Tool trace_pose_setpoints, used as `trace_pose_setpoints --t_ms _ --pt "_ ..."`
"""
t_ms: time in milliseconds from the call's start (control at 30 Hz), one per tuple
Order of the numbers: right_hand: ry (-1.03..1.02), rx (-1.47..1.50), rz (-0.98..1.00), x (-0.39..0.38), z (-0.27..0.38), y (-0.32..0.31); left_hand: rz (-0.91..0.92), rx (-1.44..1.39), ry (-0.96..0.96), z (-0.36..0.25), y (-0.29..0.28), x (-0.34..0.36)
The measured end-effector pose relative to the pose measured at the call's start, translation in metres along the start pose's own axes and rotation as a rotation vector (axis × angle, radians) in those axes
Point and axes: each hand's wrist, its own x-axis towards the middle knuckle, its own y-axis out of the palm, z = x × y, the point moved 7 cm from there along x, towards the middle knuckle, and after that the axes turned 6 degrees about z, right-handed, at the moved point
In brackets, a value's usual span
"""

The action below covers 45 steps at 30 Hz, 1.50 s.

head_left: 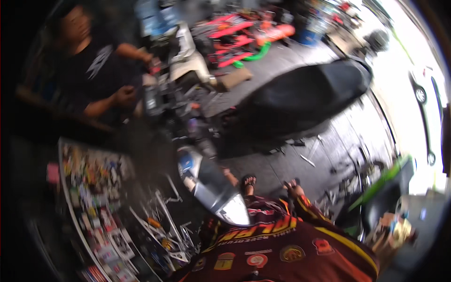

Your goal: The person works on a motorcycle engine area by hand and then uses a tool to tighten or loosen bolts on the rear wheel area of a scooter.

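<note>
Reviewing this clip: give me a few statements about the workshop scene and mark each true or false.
1. A black scooter seat lies across the middle of the floor. True.
2. The floor is green carpet. False: it is grey and hard.
3. Another person in a dark shirt is at upper left. True.
4. The wearer's feet are in boots. False: a sandal shows.
5. Red parts lie at the far side. True.

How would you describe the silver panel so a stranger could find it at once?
Start at the black scooter seat in the upper middle. Go down and left across the grey floor to just above the dark red jersey. The silver panel there is glossy, curved and pointed, unlike the white frame beside it.
</note>
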Motion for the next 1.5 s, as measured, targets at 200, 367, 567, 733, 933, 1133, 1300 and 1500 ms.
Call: trace_pose_setpoints --t_ms 200,367,567,733,933,1133,1300,1500 --pt "0.132 0.130 0.038 -0.049 0.042 -0.018 0.011 0.160 -0.042 -0.011 0.019 0.014" --pt "0.107 0.223 0.013 -0.052 0.024 -0.022 0.002 0.108 -0.001 -0.016 0.037 0.020" --pt "-0.011 0.223 -0.012 -0.034 -0.002 -0.001 -0.120 0.179 -0.008 -0.035 0.031 -0.003" --pt "-0.083 0.282 -0.123 -0.013 -0.097 0.007 -0.148 0.271 -0.049 -0.019 0.028 0.002" --pt "0.109 0.381 -0.243 0.037 -0.200 0.002 -0.518 0.422 -0.087 -0.030 0.030 -0.004" --pt "0.104 0.793 -0.243 0.071 -0.225 -0.054 -0.885 0.813 0.134 -0.041 0.022 -0.030" --pt "0.144 0.836 -0.490 0.052 -0.284 -0.085 -1.083 1.703 0.018 -0.044 0.037 -0.016" --pt "0.290 1.176 -0.359 0.019 -0.229 -0.088 -0.984 1.810 0.046 -0.050 0.038 0.016"
